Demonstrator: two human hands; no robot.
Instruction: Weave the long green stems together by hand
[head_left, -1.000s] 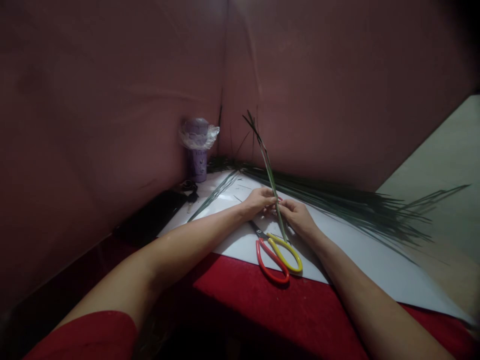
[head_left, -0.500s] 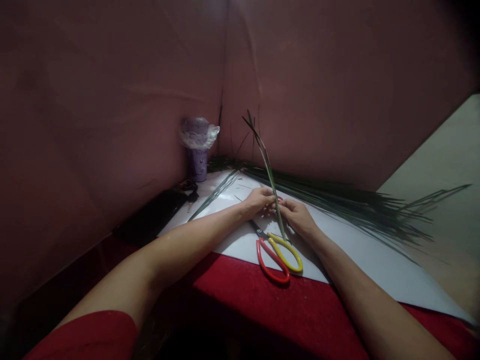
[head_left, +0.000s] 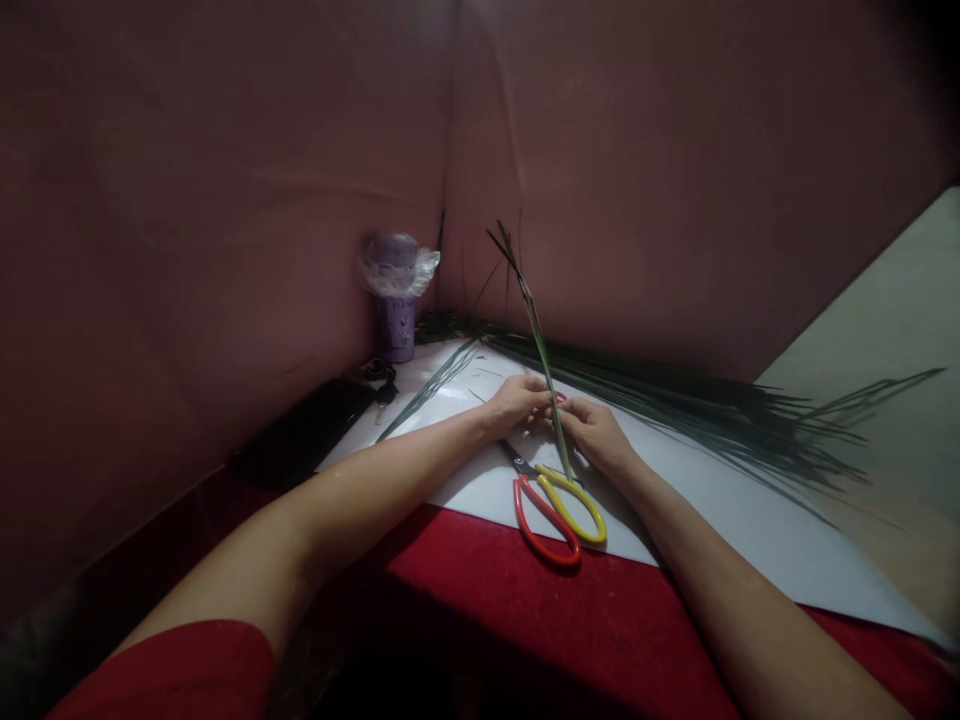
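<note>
Head-camera view: a person's left hand (head_left: 517, 400) and right hand (head_left: 594, 430) meet at the centre of a white sheet (head_left: 720, 520), both pinching one long green leaf strip (head_left: 541, 360) between fingertips. The strip rises toward 12 o'clock, its split tip standing against the dull red backdrop (head_left: 225, 200), while its lower end runs down toward 6 o'clock. Scissors with red and yellow handles (head_left: 559, 510) lie on the sheet just below the hands, blades pointing toward 11 o'clock. A pile of similar green strips (head_left: 712, 410) stretches along the sheet's far edge toward 3 o'clock. A purple cup (head_left: 396, 300) with crumpled plastic on top stands at 11 o'clock. Red cloth (head_left: 525, 620) covers the worktop's near edge.
</note>
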